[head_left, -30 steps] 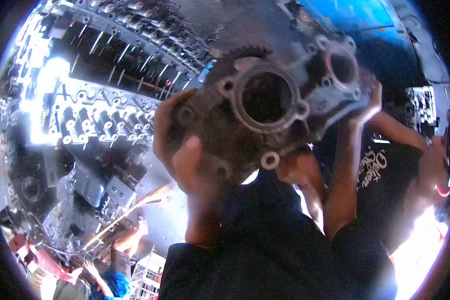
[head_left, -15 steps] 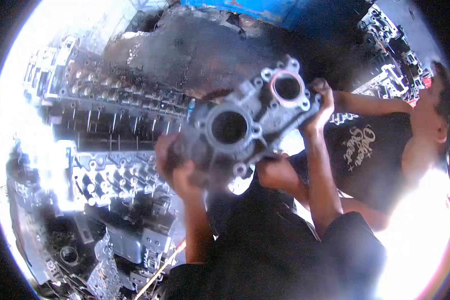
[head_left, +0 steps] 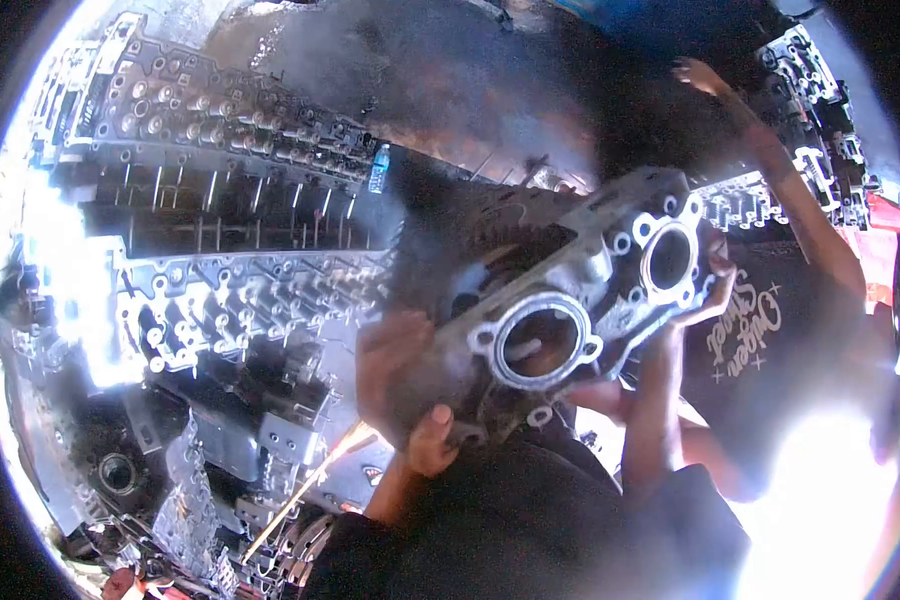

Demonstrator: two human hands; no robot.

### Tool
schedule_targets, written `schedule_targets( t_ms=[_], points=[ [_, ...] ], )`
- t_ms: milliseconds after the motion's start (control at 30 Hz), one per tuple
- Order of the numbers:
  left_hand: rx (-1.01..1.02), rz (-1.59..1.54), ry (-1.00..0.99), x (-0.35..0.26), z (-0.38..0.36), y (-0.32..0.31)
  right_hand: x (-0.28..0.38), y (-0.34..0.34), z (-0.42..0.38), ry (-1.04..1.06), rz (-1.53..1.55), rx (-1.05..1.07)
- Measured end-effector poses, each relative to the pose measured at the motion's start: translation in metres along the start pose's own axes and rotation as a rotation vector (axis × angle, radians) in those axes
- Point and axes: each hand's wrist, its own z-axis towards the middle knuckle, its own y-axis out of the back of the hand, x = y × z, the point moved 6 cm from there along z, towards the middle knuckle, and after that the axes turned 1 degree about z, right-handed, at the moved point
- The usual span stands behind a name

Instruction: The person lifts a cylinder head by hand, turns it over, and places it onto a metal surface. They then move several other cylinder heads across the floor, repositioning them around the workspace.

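A grey metal engine casting (head_left: pixel 610 320) with two round flanged openings is held up in front of me, tilted with its right end higher. My left hand (head_left: pixel 395 370) grips its left end, thumb on the near side; the fingers are blurred by motion. On the right end, the fingers of my right hand (head_left: pixel 715 285) curl around the edge beside the smaller opening. Behind the casting is a dark, partly hidden metal part (head_left: pixel 500 215).
Cylinder heads (head_left: pixel 240 300) with rows of studs lie on the left. A blue-labelled bottle (head_left: pixel 379 168) stands behind them. On the right, a co-worker in a dark printed shirt (head_left: pixel 760 320) reaches up with one hand (head_left: pixel 700 75). More engine parts (head_left: pixel 810 80) sit at upper right.
My hands have carried the casting rightward and down in view, and it shows more of its upper side. The co-worker's arm has swung up, away from the casting.
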Motion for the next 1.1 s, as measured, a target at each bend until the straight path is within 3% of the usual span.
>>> schedule_targets(
  t_ms=[133,267,367,400,433,500,733,800,867,933,1033,1100],
  points=[
    [0.007,0.003,-0.018,0.000,-0.022,0.000,0.015,0.009,0.004,0.225,-0.420,-0.066],
    [-0.040,0.001,-0.014,0.002,-0.029,-0.013,-0.021,0.048,0.018,0.282,-0.300,-0.008],
    [-0.114,0.000,-0.006,0.004,-0.010,-0.022,-0.007,0.029,0.015,0.311,-0.357,0.079],
    [-0.149,-0.001,-0.006,0.005,0.004,-0.023,-0.003,0.021,0.018,0.412,-0.403,0.148],
    [-0.184,-0.001,-0.002,0.007,0.020,-0.022,-0.008,0.025,0.021,0.310,-0.232,0.214],
    [-0.247,0.017,-0.019,0.010,0.040,-0.018,-0.015,0.039,0.024,0.230,-0.189,0.218],
    [-0.352,0.252,-0.130,-0.015,0.046,-0.037,-0.024,0.081,0.015,0.149,-0.388,0.267],
    [-0.317,0.048,-0.019,-0.012,0.032,-0.033,-0.048,0.085,0.014,0.094,-0.488,0.350],
    [-0.222,-0.001,-0.001,-0.006,0.015,-0.029,-0.100,0.089,0.022,-0.053,-0.641,0.510],
    [-0.104,0.018,0.010,-0.002,-0.007,-0.028,-0.179,0.100,0.028,-0.358,-0.714,0.790],
    [-0.007,0.027,0.012,-0.003,-0.025,-0.032,-0.307,0.124,0.019,-1.253,-0.306,1.129],
    [0.046,0.035,-0.005,-0.008,-0.028,-0.035,-0.346,0.138,-0.002,-1.962,0.357,1.120]
  ],
)
